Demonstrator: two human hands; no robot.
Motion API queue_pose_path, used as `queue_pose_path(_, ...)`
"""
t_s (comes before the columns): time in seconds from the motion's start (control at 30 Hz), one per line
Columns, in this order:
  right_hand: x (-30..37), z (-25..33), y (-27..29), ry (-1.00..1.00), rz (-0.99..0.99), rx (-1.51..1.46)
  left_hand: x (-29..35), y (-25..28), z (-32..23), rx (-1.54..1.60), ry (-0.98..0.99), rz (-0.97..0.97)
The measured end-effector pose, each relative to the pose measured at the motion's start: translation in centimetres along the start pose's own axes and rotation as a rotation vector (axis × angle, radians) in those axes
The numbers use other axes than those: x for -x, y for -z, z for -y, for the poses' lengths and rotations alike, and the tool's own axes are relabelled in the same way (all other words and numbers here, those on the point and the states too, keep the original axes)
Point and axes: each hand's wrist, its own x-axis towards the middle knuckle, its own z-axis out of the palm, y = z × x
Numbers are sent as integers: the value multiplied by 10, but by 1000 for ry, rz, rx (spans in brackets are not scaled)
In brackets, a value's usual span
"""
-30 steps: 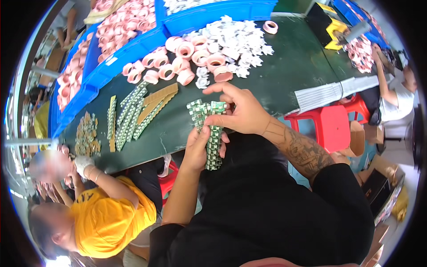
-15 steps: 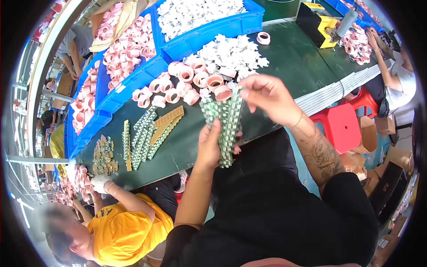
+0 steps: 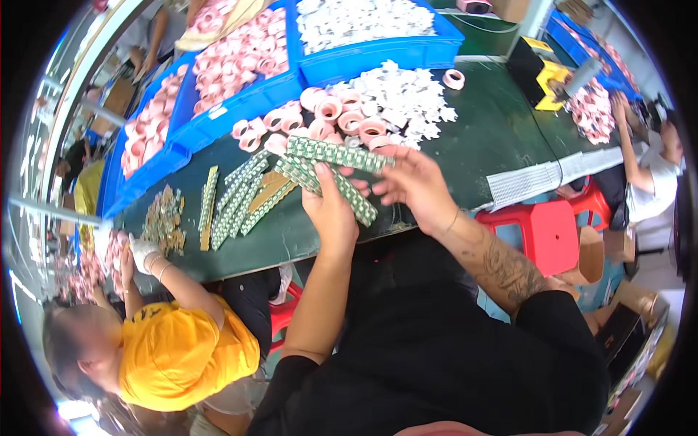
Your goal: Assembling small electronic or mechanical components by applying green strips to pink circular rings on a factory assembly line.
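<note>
My left hand (image 3: 331,211) is closed around green-and-white patterned strips (image 3: 352,198) that look like circuit-board strips, thumb on top. One more strip of the kind (image 3: 338,152) lies crosswise above them, its right end pinched by my right hand (image 3: 418,185). Both hands are over the table's near edge. To their left, several similar strips (image 3: 236,207) lie side by side on the green table, a few with the tan side (image 3: 270,178) up. Just beyond my hands are loose pink ring-shaped parts (image 3: 373,129) and a heap of small white plastic parts (image 3: 407,94).
Blue bins at the back hold pink rings (image 3: 240,62) and white parts (image 3: 363,25). A small heap of metallic-looking pieces (image 3: 166,218) lies at left, by a co-worker in a yellow shirt (image 3: 182,349). A yellow-black machine (image 3: 542,73), white strips (image 3: 531,180) and red stools (image 3: 549,240) are right.
The strips in my hands have swung from upright to slanting and lying crosswise. My right hand has come lower, with its strip now nearly level. The whole view has shifted a little.
</note>
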Motion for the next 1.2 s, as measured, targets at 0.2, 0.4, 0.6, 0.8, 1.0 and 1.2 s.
queue_pose_path(0.2,24,-43,-23,134,180,259,-19,5,-19,44,16,-89)
queue_pose_path(0.4,22,-22,-16,557,112,880,-13,7,-26,-33,72,62)
queue_pose_path(0.6,-14,13,2,686,24,871,0,14,5,-449,13,250)
queue_pose_path(0.8,-30,29,5,843,71,999,-14,11,38,-459,-252,398)
queue_pose_path(1.0,-17,35,-5,833,48,1318,-20,57,90,-404,126,491)
queue_pose_path(1.2,-33,20,-25,1236,35,1460,-8,33,65,-1056,-369,318)
